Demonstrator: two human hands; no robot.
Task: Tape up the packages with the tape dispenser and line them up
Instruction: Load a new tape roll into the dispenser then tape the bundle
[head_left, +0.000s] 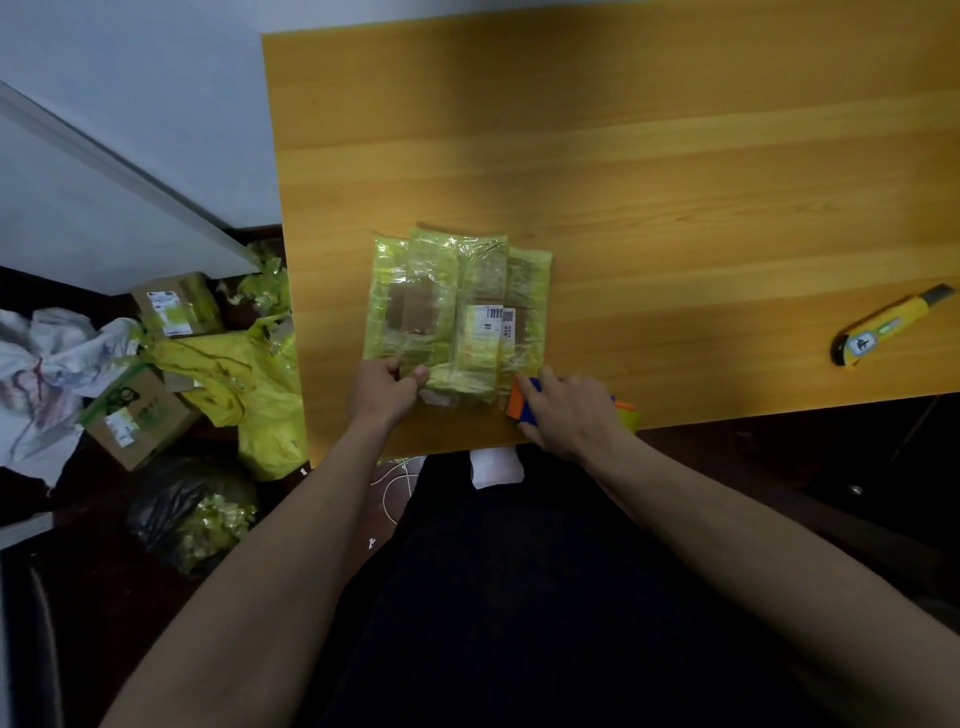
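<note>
Where the package (457, 306) lies near the front edge of the wooden surface (649, 156), it shows as a flat cardboard parcel wrapped in bands of yellow-green tape, with a white barcode label (496, 322) on its top. The left hand (387, 389) grips the package's near left corner, fingers curled over the edge and thumb against the tape. The right hand (569, 413) is curled round the orange and blue tape dispenser (522, 397), whose front end touches the package's near right corner. Well apart to the right on the surface lies a yellow utility knife (883, 327). On the floor to the left sit two cardboard boxes (137, 415), a crumpled yellow bag (260, 395) and white wrapping (41, 364).
</note>
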